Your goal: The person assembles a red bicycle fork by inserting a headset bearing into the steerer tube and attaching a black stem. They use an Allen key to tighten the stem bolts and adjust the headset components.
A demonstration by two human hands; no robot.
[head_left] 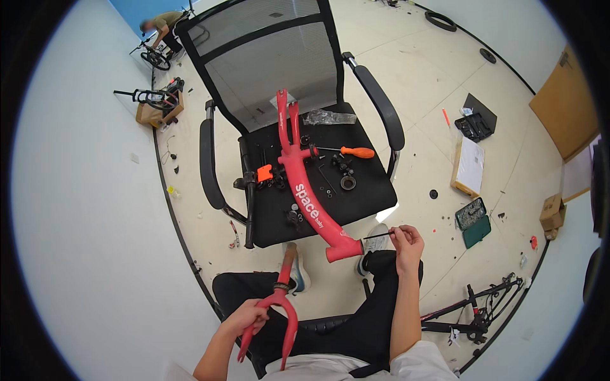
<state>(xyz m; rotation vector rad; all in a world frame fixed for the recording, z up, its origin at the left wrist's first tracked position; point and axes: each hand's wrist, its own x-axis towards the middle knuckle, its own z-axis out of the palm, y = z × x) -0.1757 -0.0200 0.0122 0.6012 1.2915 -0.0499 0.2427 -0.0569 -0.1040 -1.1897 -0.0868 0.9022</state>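
Note:
My left hand (246, 315) is closed around one leg of a red bicycle fork (291, 333), held over my lap with its steerer tube pointing away from me. My right hand (407, 246) pinches a thin black rod (379, 236) whose far tip reaches the open end of the head tube on a red bicycle frame (295, 168). Whether the tip touches the tube I cannot tell. That frame lies on the seat of a black office chair (365, 190), its head tube overhanging the front edge. Beside it are an orange-handled screwdriver (357, 152), a bearing ring (347, 183) and several small black parts.
A black handlebar (250, 213) rests along the seat's left side, near a clear plastic bag (330, 118). On the floor to the right are a green case (476, 232), a tool case (474, 127) and a dark bicycle frame (476, 311). Another person (166, 28) bends over a bicycle far left.

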